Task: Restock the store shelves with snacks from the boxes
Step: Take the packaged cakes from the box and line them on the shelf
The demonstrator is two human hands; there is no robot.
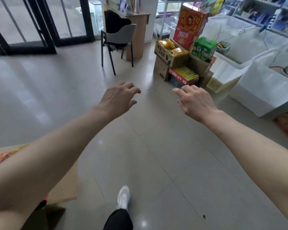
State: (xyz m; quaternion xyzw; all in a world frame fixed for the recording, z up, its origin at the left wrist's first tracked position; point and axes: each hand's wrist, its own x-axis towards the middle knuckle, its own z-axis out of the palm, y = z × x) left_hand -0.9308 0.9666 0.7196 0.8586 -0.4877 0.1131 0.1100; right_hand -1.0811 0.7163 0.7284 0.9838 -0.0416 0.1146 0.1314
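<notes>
Both my arms stretch forward over the tiled floor. My left hand (119, 97) and my right hand (194, 101) hang with loosely curled fingers and hold nothing. Ahead of my right hand stands a stack of cardboard boxes (163, 68). The top open box (170, 52) holds yellow snack packs (168, 44). A green carton (204, 48), a tall red box (190, 24) and a red and yellow box (184, 77) are part of the stack. Shelves with goods (276, 15) run along the far right.
A grey chair (118, 39) stands beside a wooden counter (138, 35) ahead. White chest freezers (264, 90) line the right side. A cardboard box with red packs (63, 185) sits at my lower left. Glass doors (40, 22) are at the far left. My white shoe (123, 197) is on the floor.
</notes>
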